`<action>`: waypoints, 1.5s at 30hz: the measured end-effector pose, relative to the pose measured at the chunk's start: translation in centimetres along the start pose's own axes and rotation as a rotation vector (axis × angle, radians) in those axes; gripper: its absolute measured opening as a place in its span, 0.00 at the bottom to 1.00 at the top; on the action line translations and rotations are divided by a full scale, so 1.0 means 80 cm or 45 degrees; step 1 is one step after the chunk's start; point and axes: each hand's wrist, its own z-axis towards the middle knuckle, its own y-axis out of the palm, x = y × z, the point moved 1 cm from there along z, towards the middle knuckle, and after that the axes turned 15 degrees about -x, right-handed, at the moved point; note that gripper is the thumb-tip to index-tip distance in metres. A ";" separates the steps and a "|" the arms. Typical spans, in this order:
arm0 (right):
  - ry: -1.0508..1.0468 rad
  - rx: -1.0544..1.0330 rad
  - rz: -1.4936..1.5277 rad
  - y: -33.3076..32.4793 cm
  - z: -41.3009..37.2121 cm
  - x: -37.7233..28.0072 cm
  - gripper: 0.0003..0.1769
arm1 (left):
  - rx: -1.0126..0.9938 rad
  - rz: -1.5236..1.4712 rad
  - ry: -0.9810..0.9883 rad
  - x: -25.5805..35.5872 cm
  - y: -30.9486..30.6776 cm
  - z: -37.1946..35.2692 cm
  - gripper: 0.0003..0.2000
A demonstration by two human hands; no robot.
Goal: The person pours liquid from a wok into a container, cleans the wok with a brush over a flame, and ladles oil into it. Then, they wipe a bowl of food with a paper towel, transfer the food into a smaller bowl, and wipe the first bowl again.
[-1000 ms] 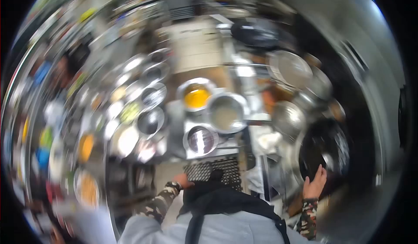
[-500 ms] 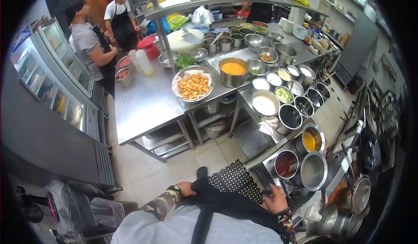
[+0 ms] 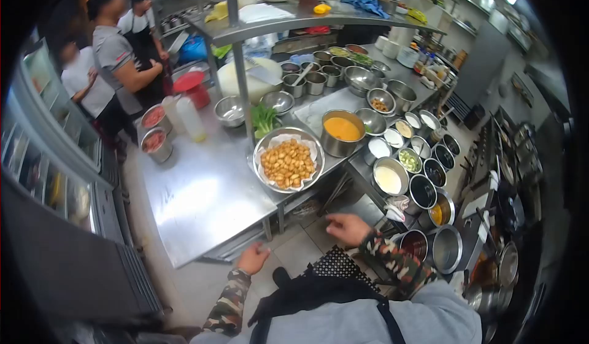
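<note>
My left hand (image 3: 253, 259) is held in front of my body, short of the steel table's (image 3: 208, 203) front edge. Its fingers are loosely bent and apart, with nothing visible in them. Over the floor to its right, my right hand (image 3: 348, 229) reaches inward, fingers half curled and empty. Nearest ahead on the table is a steel bowl (image 3: 257, 171) lined with white paper, full of fried golden-brown pieces (image 3: 287, 163). Beside it stands a steel pot (image 3: 341, 146) of orange sauce (image 3: 342, 129). Green leaves (image 3: 264, 121) lie behind the bowl.
Several pots and containers fill the right side, including a pot of white liquid (image 3: 389, 179) and one of red liquid (image 3: 414, 244). Plastic bottles (image 3: 191, 118) and tubs of meat (image 3: 156, 145) stand at left. Three people (image 3: 119, 56) are beyond the table, by glass-door fridges (image 3: 58, 160). A shelf (image 3: 319, 20) spans above.
Both hands have come up and forward, the left away from the apron, the right from my side inward. The view has shifted, with the table nearer and another person visible at left.
</note>
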 end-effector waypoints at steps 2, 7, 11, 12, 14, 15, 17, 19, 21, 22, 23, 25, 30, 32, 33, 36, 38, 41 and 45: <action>0.072 0.180 0.196 -0.018 0.053 0.029 0.26 | 0.220 -0.002 0.088 0.061 -0.049 0.029 0.30; 0.348 0.565 0.005 -0.104 0.153 0.044 0.31 | 0.339 -0.269 0.116 0.111 -0.122 0.136 0.38; 0.437 0.627 -0.074 -0.135 0.229 0.059 0.30 | 0.493 -0.272 -0.045 0.097 -0.141 0.214 0.34; 0.367 0.580 -0.101 -0.136 0.246 0.065 0.28 | 0.468 -0.229 0.022 0.112 -0.142 0.214 0.32; 0.260 0.543 -0.093 -0.123 0.262 0.073 0.26 | 0.458 -0.189 0.102 0.117 -0.140 0.201 0.26; 0.164 0.532 -0.090 -0.117 0.267 0.070 0.24 | 0.470 -0.185 0.126 0.126 -0.140 0.187 0.21; 0.147 0.407 -0.022 -0.093 0.267 0.075 0.23 | 0.531 0.135 -0.052 0.144 -0.135 0.137 0.17; 0.069 0.357 -0.044 -0.069 0.257 0.035 0.19 | 0.682 0.125 -0.090 0.133 -0.146 0.088 0.16; -0.042 0.241 -0.023 -0.045 0.272 0.019 0.17 | 0.669 -0.033 -0.141 0.133 -0.159 0.049 0.15; -0.044 0.146 0.077 -0.039 0.274 0.000 0.17 | 0.756 -0.043 -0.161 0.123 -0.164 0.037 0.15; -0.081 0.113 0.071 -0.026 0.287 -0.010 0.17 | 0.797 -0.053 -0.189 0.107 -0.169 0.029 0.15; -0.155 0.056 0.083 -0.001 0.309 -0.028 0.18 | 0.984 0.021 -0.169 0.070 -0.183 0.017 0.15; -0.231 -0.016 0.138 0.028 0.365 -0.095 0.18 | 1.083 -0.424 -0.076 -0.001 -0.230 -0.002 0.16; -0.309 -0.013 0.124 0.036 0.398 -0.116 0.18 | 1.186 -0.335 -0.042 -0.020 -0.258 -0.002 0.16; -0.369 -0.002 0.123 0.045 0.418 -0.123 0.18 | 1.264 -0.237 -0.012 -0.019 -0.274 -0.004 0.16; -0.310 0.060 0.203 0.055 0.461 -0.140 0.19 | 1.135 -0.238 -0.095 -0.027 -0.320 -0.005 0.16; -0.246 0.091 0.253 0.049 0.465 -0.167 0.19 | 1.014 -0.279 -0.072 -0.030 -0.344 -0.001 0.16; -0.055 0.212 0.035 0.050 0.469 -0.186 0.19 | 0.907 -0.313 -0.181 -0.027 -0.364 0.011 0.18; 0.003 0.304 -0.228 0.040 0.464 -0.206 0.17 | 1.003 -0.051 -0.125 0.008 -0.392 -0.006 0.17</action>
